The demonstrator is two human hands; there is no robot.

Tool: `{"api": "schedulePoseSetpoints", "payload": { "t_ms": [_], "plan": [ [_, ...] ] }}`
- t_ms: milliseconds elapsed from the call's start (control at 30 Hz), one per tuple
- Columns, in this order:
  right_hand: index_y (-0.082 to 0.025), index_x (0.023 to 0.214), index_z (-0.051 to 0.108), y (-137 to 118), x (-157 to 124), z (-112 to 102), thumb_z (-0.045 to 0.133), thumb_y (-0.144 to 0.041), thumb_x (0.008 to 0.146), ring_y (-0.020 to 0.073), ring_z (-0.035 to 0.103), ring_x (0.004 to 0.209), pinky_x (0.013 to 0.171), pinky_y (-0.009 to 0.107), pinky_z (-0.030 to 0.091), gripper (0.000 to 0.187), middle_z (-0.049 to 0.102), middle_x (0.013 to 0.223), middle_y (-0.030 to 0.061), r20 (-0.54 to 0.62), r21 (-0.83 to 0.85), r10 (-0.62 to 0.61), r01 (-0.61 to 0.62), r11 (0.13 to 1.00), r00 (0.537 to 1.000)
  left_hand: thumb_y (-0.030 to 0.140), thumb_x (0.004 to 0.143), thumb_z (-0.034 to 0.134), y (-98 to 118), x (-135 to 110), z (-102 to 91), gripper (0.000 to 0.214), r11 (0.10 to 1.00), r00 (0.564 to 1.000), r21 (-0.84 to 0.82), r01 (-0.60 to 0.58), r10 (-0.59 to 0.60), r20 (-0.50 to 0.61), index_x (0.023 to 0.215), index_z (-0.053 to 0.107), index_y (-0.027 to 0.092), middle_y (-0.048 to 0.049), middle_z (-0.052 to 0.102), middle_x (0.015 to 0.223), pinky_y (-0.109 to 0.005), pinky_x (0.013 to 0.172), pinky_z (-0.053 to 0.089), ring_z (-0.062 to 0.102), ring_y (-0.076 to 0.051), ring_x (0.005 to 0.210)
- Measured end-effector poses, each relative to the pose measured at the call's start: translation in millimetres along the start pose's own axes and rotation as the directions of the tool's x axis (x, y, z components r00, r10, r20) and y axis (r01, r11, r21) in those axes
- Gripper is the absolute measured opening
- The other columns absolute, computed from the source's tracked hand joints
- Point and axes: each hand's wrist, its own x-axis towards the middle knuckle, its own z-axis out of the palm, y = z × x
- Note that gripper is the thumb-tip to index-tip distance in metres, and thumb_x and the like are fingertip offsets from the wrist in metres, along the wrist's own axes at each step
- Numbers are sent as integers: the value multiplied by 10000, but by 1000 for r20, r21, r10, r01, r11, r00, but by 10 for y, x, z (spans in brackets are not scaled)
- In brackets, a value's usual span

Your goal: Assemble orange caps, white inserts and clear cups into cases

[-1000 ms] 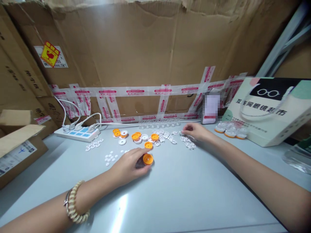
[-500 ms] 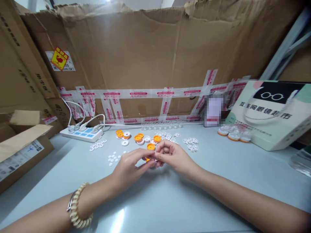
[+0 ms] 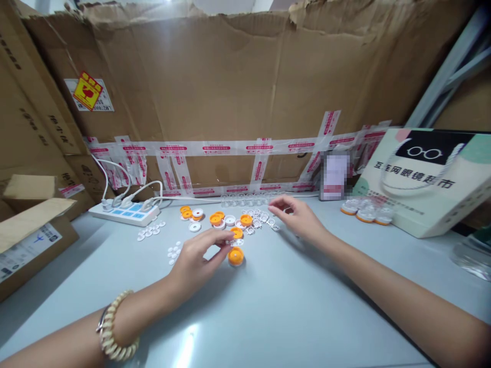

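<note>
My left hand (image 3: 203, 254) has its thumb and fingertips closed on a small white plastic part (image 3: 236, 242). Just below its fingertips, an orange disc with a white rim (image 3: 236, 256) rests on the table; another orange disc (image 3: 237, 233) lies just behind the part. My right hand (image 3: 297, 217) is farther back and to the right, thumb and forefinger pinched together at the right end of a row of clear round plastic pieces (image 3: 245, 200). Whether anything is between those fingers I cannot make out. White openwork pieces (image 3: 264, 216) lie left of and below the right fingertips.
More orange and white discs (image 3: 195, 227) and small white round pieces (image 3: 150, 232) lie to the left. A power strip (image 3: 125, 212), an open carton (image 3: 34, 240), a phone (image 3: 334, 176), capped orange-based pieces (image 3: 367, 211) and a paper bag (image 3: 418, 194) surround the work area.
My right hand has left my left hand and moved back and right to the clear pieces. The near orange disc, earlier mostly behind the fingers, is now uncovered on the table.
</note>
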Motion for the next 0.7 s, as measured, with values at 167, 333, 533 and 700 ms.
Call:
{"api": "schedulePoseSetpoints", "payload": {
  "t_ms": [167, 333, 533, 700],
  "plan": [
    [-248, 1027, 653, 230, 41, 76, 565, -267, 807, 225, 537, 953, 869, 399, 399, 237, 593, 979, 71, 267, -351, -202, 290, 890, 942, 147, 816, 549, -32, 22, 0, 138, 998, 998, -42, 54, -54, -16, 923, 636, 152, -52, 700, 883, -249, 709, 555, 651, -127, 740],
    [-245, 959, 679, 278, 6, 194, 560, -236, 825, 229, 541, 975, 854, 400, 381, 180, 606, 960, 72, 363, -447, -177, 338, 828, 915, 171, 818, 543, -5, 26, -9, 154, 997, 998, -40, 60, -60, -5, 940, 636, 157, -49, 703, 876, -258, 709, 559, 650, -127, 724],
    [-217, 863, 688, 255, -8, 89, 550, -245, 830, 237, 564, 942, 831, 404, 382, 144, 640, 933, 75, 365, -472, -157, 328, 818, 918, 180, 817, 535, -9, 32, -19, 161, 996, 996, -36, 87, -87, 11, 940, 636, 160, -59, 708, 887, -280, 724, 560, 654, -138, 743],
    [-219, 913, 708, 200, -22, 38, 494, -244, 862, 235, 578, 906, 838, 394, 389, 221, 670, 931, 89, 403, -476, -182, 375, 795, 897, 181, 816, 532, -28, 32, -9, 161, 995, 996, -45, 86, -85, 20, 937, 635, 153, -60, 710, 873, -274, 712, 565, 657, -135, 728]
  ]
}}
